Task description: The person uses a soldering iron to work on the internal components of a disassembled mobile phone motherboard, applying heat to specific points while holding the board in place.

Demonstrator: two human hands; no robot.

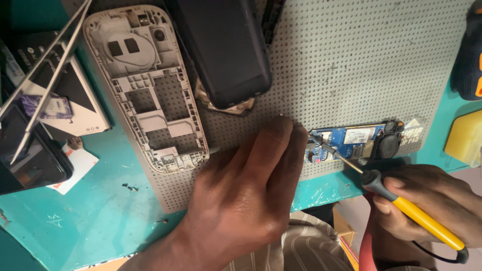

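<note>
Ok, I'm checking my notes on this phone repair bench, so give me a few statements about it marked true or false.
1. The right hand holds a yellow-handled soldering iron. True.
2. Its tip touches the grey plastic phone frame. False: it meets the blue circuit board.
3. The left hand steadies the board's end. True.
4. The metal tweezers are in the left hand. False: they lie at the far left.

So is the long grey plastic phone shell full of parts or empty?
Empty. The long grey plastic phone shell lies open-side up on the dotted grey work mat, and the mat's dots show through its cut-out holes.
</note>
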